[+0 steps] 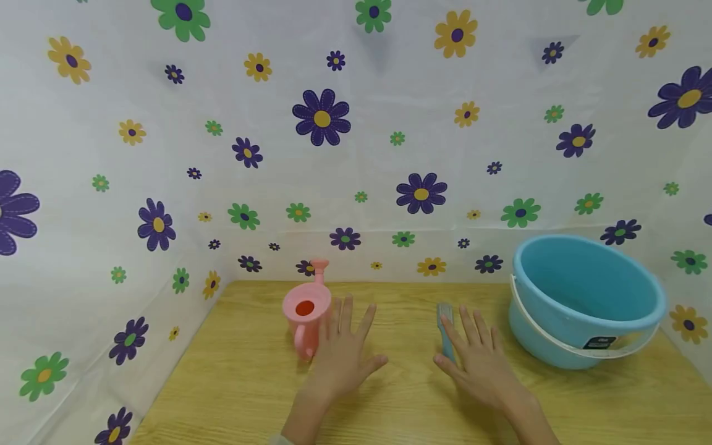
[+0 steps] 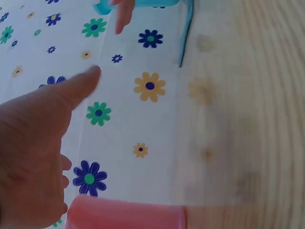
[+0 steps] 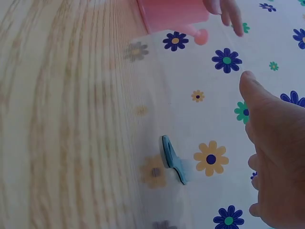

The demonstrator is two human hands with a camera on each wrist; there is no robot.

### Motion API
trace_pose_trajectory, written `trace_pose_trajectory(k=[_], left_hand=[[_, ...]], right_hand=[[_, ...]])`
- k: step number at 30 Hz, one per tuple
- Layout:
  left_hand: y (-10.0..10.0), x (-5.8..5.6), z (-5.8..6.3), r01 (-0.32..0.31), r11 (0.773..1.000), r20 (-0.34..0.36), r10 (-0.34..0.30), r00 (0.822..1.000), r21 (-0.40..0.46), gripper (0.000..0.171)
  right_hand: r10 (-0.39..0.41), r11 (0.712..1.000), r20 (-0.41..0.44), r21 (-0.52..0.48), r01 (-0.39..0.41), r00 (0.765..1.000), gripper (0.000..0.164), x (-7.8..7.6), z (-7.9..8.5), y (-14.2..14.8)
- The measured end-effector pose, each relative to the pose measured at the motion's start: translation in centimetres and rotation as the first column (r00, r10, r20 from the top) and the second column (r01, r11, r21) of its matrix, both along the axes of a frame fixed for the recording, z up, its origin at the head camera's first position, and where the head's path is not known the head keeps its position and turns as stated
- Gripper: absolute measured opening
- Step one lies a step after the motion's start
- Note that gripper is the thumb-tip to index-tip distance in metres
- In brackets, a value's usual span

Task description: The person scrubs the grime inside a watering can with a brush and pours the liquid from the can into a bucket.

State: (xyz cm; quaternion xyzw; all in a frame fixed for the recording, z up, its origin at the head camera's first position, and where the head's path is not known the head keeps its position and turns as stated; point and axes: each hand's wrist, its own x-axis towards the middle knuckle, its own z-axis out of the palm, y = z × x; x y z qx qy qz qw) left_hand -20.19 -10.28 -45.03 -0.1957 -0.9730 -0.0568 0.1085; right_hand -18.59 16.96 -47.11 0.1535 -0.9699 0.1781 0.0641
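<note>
My left hand [image 1: 343,355] is held with its fingers spread, just right of a pink toy watering can [image 1: 296,306], and grips nothing. The can stands upright with its spout pointing to the back and its handle toward me; my fingers overlap its right side in the head view. My right hand [image 1: 483,361] is also spread and holds nothing. Just left of it lies a slim blue tool [image 1: 447,343] with a flat greyish head, its kind unclear. The right thumb and index finger partly cover it in the head view, while the right wrist view shows this tool [image 3: 172,160] apart from the hand.
A light-blue bucket [image 1: 556,337] with a white handle stands at the right of the wooden table [image 1: 233,383]. Behind and to the sides hangs a white sheet [image 1: 378,161] printed with flowers.
</note>
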Motion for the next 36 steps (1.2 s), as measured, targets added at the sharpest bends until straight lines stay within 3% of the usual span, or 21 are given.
trace_pose_trajectory(k=[3, 7, 11, 15, 18, 22, 25, 27, 34, 36], left_hand=[[-1.0, 0.0, 0.5, -0.027, 0.999, -0.039, 0.029, 0.999, 0.033, 0.087], [-2.5, -0.3, 0.9, -0.04, 0.987, -0.117, 0.059, 0.991, 0.156, 0.08], [-3.8, -0.7, 0.8, -0.008, 0.95, -0.205, 0.076, 0.976, 0.313, 0.065], [-4.8, -1.1, 0.3, -0.028, 0.903, -0.258, 0.152, 0.954, 0.43, 0.055], [-5.4, -1.2, 0.0, -0.091, 0.831, -0.216, 0.246, 0.945, 0.549, 0.054], [-5.9, -1.3, -0.2, -0.212, 0.689, -0.08, 0.365, 0.927, 0.694, 0.062], [-6.0, -1.3, -0.3, -0.29, 0.594, 0.03, 0.408, 0.913, 0.751, 0.067], [-6.0, -1.3, -0.4, -0.325, 0.55, 0.094, 0.406, 0.909, 0.769, 0.07], [-6.7, -1.4, -1.1, -0.4, 0.443, 0.277, 0.317, 0.907, 0.802, 0.078], [-6.9, -1.5, -1.4, -0.415, 0.399, 0.319, 0.287, 0.904, 0.818, 0.082]], right_hand=[[0.0, 1.0, 0.0, 0.0, 0.0, 1.0, 0.068, 0.1, -0.1, 0.1], [0.003, 1.0, -0.004, -0.007, -0.003, 1.0, 0.068, 0.1, -0.3, 0.1], [-0.001, 1.0, -0.003, -0.015, 0.001, 1.0, 0.068, 0.2, -0.6, 0.1], [-0.008, 1.0, 0.002, -0.014, 0.008, 1.0, 0.068, 0.4, -0.8, 0.2], [-0.009, 1.0, 0.013, -0.017, 0.009, 1.0, 0.068, 0.6, -0.9, 0.4], [-0.013, 1.0, 0.019, -0.028, 0.013, 1.0, 0.069, 0.6, -0.9, 0.5], [-0.013, 0.999, 0.021, -0.034, 0.014, 1.0, 0.068, 0.6, -0.8, 0.5], [-0.012, 0.999, 0.026, -0.032, 0.013, 1.0, 0.068, 0.6, -0.8, 0.5], [-0.016, 0.999, 0.031, -0.034, 0.017, 0.999, 0.068, 0.8, -0.6, 0.5], [-0.014, 0.999, 0.03, -0.04, 0.015, 0.999, 0.068, 0.9, -0.5, 0.5]])
